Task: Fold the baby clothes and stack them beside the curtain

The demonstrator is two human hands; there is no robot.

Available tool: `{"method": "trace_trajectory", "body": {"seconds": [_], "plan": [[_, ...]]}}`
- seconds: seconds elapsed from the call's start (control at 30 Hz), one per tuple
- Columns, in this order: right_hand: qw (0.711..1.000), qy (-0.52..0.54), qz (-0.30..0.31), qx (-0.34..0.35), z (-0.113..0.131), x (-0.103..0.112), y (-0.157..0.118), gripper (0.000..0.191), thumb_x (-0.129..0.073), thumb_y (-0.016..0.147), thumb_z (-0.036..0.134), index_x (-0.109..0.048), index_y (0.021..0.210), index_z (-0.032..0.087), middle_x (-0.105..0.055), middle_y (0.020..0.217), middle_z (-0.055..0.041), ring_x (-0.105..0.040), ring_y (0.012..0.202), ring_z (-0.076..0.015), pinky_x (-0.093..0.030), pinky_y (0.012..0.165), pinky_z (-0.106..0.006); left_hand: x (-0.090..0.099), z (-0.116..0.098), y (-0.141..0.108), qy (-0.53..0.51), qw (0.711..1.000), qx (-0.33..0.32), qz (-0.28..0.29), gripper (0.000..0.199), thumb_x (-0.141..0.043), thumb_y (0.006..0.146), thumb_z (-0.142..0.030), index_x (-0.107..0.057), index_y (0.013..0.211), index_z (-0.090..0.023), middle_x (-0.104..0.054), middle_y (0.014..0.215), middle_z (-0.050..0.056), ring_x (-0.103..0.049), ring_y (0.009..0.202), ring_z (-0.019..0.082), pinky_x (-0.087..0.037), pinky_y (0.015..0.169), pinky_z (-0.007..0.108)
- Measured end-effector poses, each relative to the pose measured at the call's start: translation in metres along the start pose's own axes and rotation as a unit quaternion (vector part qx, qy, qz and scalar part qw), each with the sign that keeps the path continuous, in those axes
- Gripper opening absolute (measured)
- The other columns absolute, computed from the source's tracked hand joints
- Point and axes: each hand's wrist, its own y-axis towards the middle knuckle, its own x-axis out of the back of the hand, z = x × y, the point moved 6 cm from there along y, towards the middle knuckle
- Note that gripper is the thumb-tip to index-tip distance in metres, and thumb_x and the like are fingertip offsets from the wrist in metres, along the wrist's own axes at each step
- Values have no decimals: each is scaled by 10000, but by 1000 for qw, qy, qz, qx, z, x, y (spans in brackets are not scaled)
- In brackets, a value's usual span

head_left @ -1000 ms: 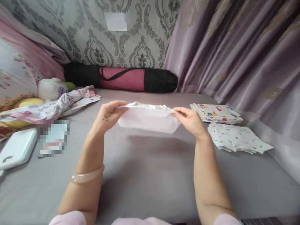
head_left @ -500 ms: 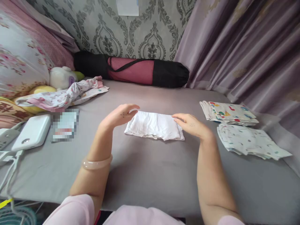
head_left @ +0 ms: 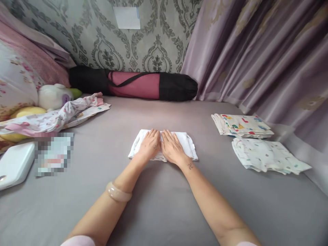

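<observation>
A folded white cloth (head_left: 188,145) lies on the grey sheet (head_left: 159,205) in the middle of the view. My left hand (head_left: 149,146) rests flat on its left-centre part, palm down, fingers pointing away from me. Beside it, my right hand (head_left: 172,147) lies flat on the cloth too, with the two hands nearly touching. Neither hand grips anything. Parts of the cloth under both palms are hidden.
Two folded patterned cloth piles (head_left: 248,126) (head_left: 269,155) lie at the right. A long black and red bag (head_left: 135,85) lies along the wall. At the left are crumpled printed clothing (head_left: 61,118), a plush toy (head_left: 53,96), a white device (head_left: 17,164) and a blurred packet (head_left: 55,153).
Both hands have moved inward from the cloth's side edges and now lie flat on top of it, side by side. The camera view has shifted slightly.
</observation>
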Motion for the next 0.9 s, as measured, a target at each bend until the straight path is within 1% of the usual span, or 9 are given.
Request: {"method": "trace_trajectory", "body": {"seconds": [0.07,0.17,0.27,0.4,0.53,0.63,0.7,0.8,0.9], "plan": [[1000,15,17,-9,-5,-6,-1,566,-229,1004,283,-327,1497,23,-280,1576,-148,-212,1475,-218,-95,1218,-392,-7,2,-1,14,1000,22,12,467,-307,967,-208,-448,1379,-41,-439,1481,206,-331,1427,311,-265,1172,465],[999,27,25,-26,-10,-8,-1,573,-219,1013,312,-311,1509,41,-269,1584,-128,-209,1475,-214,-84,1217,-386,-9,3,-2,36,998,47,12,505,-291,994,-295,-433,1409,-45,-411,1503,203,-308,1438,311,-242,1179,470],[997,23,22,-74,-21,-4,-3,579,-208,1016,327,-332,1500,36,-290,1577,-126,-198,1477,-226,-101,1213,-385,-7,5,-3,63,996,64,10,554,-277,1001,-375,-423,1428,-53,-398,1514,196,-297,1444,307,-231,1182,475],[989,-8,16,-146,-44,2,-10,580,-198,1015,331,-346,1496,41,-292,1576,-131,-180,1481,-243,-98,1208,-418,-3,15,-7,92,989,116,16,640,-254,997,-454,-371,1466,-35,-357,1538,195,-261,1460,299,-216,1192,454],[981,-30,25,-192,-61,3,-15,591,-191,1012,323,-300,1510,24,-262,1586,-135,-170,1484,-239,-119,1205,-402,1,31,-13,83,984,156,29,631,-219,1000,-459,-328,1506,-97,-287,1575,176,-245,1465,306,-254,1173,471],[976,-41,21,-214,-67,1,-16,603,-202,1010,334,-293,1509,9,-244,1590,-151,-167,1483,-260,-145,1199,-398,4,45,-17,65,980,183,46,644,-198,999,-466,-285,1524,-103,-293,1575,157,-260,1461,294,-244,1178,477],[973,-49,16,-223,-68,-1,-16,607,-207,1011,341,-292,1507,2,-243,1589,-160,-170,1481,-272,-154,1196,-404,3,53,-19,54,977,197,55,649,-186,999,-458,-268,1528,-90,-297,1574,145,-249,1466,286,-223,1186,478],[972,-57,13,-227,-69,-2,-16,616,-216,1012,351,-289,1504,-12,-249,1585,-175,-178,1478,-285,-159,1195,-411,3,59,-19,37,977,201,53,635,-183,1000,-429,-265,1527,-85,-293,1578,129,-229,1472,284,-196,1193,488],[972,-51,13,-229,-65,8,-16,620,-200,1014,353,-302,1495,-24,-267,1575,-187,-196,1473,-287,-166,1194,-421,5,59,-19,14,978,202,37,601,-218,996,-380,-312,1508,-81,-327,1562,142,-258,1461,296,-207,1185,507]]}}
